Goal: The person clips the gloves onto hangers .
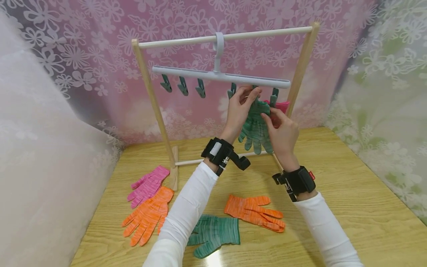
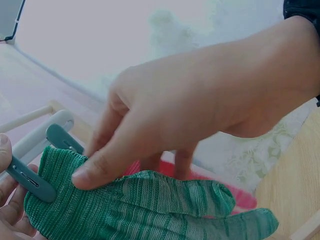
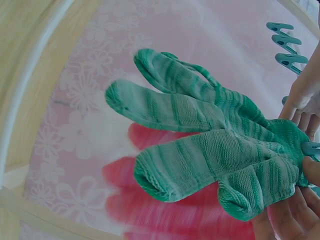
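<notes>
A green striped glove hangs fingers-down below the right half of the hanger, with a teal clip lying over its cuff. My left hand pinches that clip between thumb and fingers. With thumb and fingers, my right hand pinches the cuff's right side; in the left wrist view it reaches across the cuff from the right. Behind the green glove hangs a pink-red glove, by the rightmost clip. The green glove's fingers spread loosely in the right wrist view.
The pale hanger hooks over a wooden rack's white rod. Several clips, such as one on the left, hang bare. On the table lie a pink glove, two orange gloves and a green glove.
</notes>
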A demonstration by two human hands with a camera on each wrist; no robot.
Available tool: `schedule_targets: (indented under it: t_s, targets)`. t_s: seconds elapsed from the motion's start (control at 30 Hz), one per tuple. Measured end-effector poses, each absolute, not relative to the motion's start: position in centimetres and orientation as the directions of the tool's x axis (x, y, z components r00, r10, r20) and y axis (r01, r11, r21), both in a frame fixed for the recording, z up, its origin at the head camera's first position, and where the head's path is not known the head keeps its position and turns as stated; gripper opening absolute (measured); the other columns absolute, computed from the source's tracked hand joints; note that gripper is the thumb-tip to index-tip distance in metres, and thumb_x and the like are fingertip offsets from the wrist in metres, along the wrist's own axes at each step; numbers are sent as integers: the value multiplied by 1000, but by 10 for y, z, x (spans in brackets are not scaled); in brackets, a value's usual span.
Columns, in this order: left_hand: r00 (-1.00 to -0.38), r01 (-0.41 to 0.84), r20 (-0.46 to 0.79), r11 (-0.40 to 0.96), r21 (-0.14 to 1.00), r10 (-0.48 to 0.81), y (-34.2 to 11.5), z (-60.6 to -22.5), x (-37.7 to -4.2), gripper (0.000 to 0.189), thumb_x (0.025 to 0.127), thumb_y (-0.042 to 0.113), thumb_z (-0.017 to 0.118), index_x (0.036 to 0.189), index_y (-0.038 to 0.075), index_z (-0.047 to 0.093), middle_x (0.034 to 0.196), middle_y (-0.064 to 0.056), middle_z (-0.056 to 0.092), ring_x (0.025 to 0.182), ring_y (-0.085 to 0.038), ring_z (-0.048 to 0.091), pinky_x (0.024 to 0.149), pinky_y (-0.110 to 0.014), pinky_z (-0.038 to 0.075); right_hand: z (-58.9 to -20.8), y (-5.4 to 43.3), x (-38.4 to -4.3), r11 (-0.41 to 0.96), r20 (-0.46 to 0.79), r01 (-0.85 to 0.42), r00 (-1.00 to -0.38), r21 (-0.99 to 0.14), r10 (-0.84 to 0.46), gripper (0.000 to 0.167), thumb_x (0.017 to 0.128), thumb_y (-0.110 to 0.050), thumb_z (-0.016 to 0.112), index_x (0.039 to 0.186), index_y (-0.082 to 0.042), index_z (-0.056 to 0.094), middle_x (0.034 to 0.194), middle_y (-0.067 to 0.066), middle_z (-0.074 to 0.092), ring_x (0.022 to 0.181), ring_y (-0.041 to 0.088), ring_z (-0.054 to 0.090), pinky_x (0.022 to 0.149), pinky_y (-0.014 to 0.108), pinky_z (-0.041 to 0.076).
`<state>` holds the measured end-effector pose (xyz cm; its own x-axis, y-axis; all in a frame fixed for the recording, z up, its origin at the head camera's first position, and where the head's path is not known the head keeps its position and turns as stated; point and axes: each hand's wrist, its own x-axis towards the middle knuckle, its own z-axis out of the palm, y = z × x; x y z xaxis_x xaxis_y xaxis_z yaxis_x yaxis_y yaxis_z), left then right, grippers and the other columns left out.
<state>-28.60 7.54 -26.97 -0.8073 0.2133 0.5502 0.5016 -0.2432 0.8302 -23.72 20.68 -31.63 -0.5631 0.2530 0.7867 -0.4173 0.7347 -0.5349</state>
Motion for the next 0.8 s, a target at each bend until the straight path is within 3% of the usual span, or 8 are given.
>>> schedule_targets:
  t_s: [0.1, 0.37, 0.5, 0.8]
  targets:
    - [-813, 496, 544, -241, 834, 208, 75, -271, -286, 33, 106, 15, 57, 135, 0, 58, 128, -15, 65, 115, -20, 63, 102, -21, 49, -322, 210, -237, 730, 770, -412, -590, -545, 243, 29, 94, -25, 76, 108, -1, 76, 82, 20, 74, 67, 33, 66, 60, 18, 34]
    - [-835, 455, 510, -260, 851, 207, 73, -276, -287, 38, 106, 16, 57, 140, 1, 54, 132, -16, 63, 119, -20, 62, 104, -20, 47, -329, 215, -239, 718, 757, -414, -608, -559, 239, 24, 92, -24, 78, 104, -3, 78, 84, 18, 76, 70, 31, 71, 58, 9, 32]
    - [-849, 432, 487, -260, 863, 205, 71, -279, -289, 42, 106, 16, 56, 145, 2, 50, 136, -17, 60, 124, -23, 59, 105, -20, 46, -332, 217, -240, 727, 748, -406, -627, -553, 219, 26, 91, -25, 78, 108, -4, 78, 87, 18, 76, 71, 31, 71, 59, 10, 34]
    - [-870, 403, 452, -242, 882, 199, 67, -289, -295, 42, 106, 19, 55, 144, 1, 52, 138, -18, 60, 128, -23, 57, 105, -20, 46, -343, 221, -239, 744, 689, -365, -703, -560, 174, 36, 89, -24, 81, 117, -2, 74, 96, 20, 76, 79, 34, 71, 66, 40, 53]
